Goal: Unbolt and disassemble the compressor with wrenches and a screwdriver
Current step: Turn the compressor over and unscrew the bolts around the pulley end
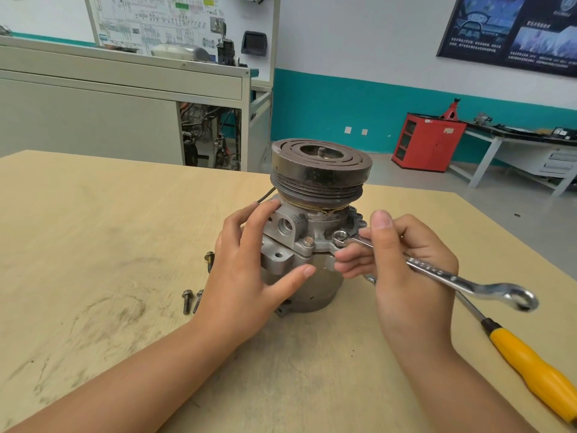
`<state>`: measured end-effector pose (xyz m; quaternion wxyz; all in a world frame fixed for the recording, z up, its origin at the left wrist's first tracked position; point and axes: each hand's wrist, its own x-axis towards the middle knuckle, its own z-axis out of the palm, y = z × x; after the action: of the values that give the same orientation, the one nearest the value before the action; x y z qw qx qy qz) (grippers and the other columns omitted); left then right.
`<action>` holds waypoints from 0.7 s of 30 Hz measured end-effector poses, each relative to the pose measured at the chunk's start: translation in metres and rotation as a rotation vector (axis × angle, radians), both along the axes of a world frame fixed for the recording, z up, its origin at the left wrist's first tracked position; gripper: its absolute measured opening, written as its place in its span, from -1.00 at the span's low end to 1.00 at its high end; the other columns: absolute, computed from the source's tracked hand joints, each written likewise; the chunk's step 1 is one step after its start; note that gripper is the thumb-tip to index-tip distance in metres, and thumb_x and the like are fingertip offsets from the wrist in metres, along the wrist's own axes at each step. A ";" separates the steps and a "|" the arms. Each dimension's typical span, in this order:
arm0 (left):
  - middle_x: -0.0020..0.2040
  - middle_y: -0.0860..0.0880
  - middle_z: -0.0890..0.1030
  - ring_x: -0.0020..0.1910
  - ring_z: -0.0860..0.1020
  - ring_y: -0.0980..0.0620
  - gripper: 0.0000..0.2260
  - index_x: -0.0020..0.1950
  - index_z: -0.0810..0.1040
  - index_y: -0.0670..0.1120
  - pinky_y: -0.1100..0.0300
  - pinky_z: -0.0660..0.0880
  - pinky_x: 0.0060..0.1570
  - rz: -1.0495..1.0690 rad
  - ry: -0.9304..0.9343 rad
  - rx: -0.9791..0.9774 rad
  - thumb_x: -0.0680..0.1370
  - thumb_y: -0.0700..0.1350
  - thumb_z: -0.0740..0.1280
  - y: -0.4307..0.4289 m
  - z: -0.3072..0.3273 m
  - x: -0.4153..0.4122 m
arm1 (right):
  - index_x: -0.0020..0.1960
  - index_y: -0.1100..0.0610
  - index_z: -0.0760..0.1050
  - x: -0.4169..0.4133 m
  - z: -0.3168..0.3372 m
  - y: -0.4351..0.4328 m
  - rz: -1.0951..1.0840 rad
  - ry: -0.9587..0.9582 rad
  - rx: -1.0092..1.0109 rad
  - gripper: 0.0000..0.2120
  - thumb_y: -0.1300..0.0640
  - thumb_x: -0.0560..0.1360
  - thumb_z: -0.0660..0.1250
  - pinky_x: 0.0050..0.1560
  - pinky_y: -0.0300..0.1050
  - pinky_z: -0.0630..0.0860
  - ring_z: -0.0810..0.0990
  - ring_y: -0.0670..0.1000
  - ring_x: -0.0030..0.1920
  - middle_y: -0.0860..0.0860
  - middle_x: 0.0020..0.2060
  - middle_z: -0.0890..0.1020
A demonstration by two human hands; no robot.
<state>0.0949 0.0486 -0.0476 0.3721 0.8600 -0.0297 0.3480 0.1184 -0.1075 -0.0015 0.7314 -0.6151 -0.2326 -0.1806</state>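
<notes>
**A:** Where do we have the compressor [307,270]?

**B:** It stands on end near the far edge of the bench [93,245], with the pulley [318,173] uppermost. It looks like cast metal under a steel pulley, so we'd judge it heavy, rigid and a bit top-heavy. The rounded body is probably greasy too.

**A:** So where do we take hold?

**B:** On the square port block and the housing beneath it. We avoid the pulley, which may spin. Our left hand [249,270] is there now, with the fingers spread over the block and the thumb stretched round the lower body. The forearm lies low across the bench, bracing against the turn.

**A:** And our right hand [402,260]?

**B:** It is clenched on the wrench [437,270] just behind the ring, thumb on top and fingers curled under. The ring sits on a flange bolt on the body's right side. The handle points back toward the near right corner.

**A:** Anything else?

**B:** Three loose bolts [186,303] lie left of the compressor. The screwdriver [530,367] lies by the right edge, in neither hand.
</notes>
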 end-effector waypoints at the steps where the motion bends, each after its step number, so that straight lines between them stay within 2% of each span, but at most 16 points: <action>1: 0.29 0.18 0.19 0.38 0.27 0.05 -0.33 0.33 0.05 0.43 0.21 0.23 0.26 -0.003 -0.003 -0.003 0.34 0.33 0.35 0.000 0.000 0.000 | -0.29 0.19 0.44 -0.001 -0.002 0.001 -0.022 -0.005 -0.006 -0.68 -0.03 0.50 0.26 -0.42 -0.18 0.56 0.64 0.05 -0.45 0.07 -0.44 0.65; 4: 0.29 0.18 0.20 0.38 0.27 0.04 -0.34 0.33 0.05 0.42 0.19 0.23 0.26 -0.002 -0.004 -0.005 0.31 0.34 0.29 -0.001 0.000 0.000 | -0.30 0.17 0.45 -0.001 -0.006 0.002 -0.062 -0.019 -0.018 -0.71 -0.01 0.49 0.23 -0.37 -0.14 0.59 0.65 0.05 -0.43 0.07 -0.43 0.66; 9: 0.34 0.11 0.23 0.39 0.26 0.05 -0.31 0.35 0.08 0.39 0.17 0.25 0.29 0.003 0.003 -0.007 0.34 0.30 0.38 -0.001 0.000 0.000 | -0.29 0.19 0.46 0.001 -0.006 0.003 -0.052 0.021 0.018 -0.71 0.01 0.48 0.25 -0.39 -0.17 0.57 0.63 0.05 -0.46 0.08 -0.44 0.65; 15: 0.35 0.09 0.23 0.39 0.26 0.04 -0.31 0.37 0.09 0.35 0.17 0.25 0.28 0.006 0.011 -0.011 0.33 0.26 0.37 -0.001 0.000 0.000 | -0.30 0.22 0.51 0.021 0.006 -0.013 0.155 0.250 0.031 -0.72 -0.01 0.36 0.31 -0.52 -0.26 0.44 0.53 0.00 -0.54 0.11 -0.51 0.59; 21: 0.34 0.10 0.23 0.40 0.25 0.05 -0.34 0.33 0.04 0.43 0.17 0.24 0.29 -0.009 0.000 -0.015 0.34 0.33 0.33 0.000 0.000 0.000 | -0.29 0.20 0.49 0.036 0.012 -0.015 0.330 0.498 0.102 -0.78 0.03 0.34 0.34 -0.54 -0.30 0.42 0.48 -0.08 -0.55 0.06 -0.54 0.53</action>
<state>0.0950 0.0482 -0.0475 0.3801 0.8571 -0.0308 0.3465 0.1548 -0.1227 0.0102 0.8154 -0.5567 -0.1336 0.0856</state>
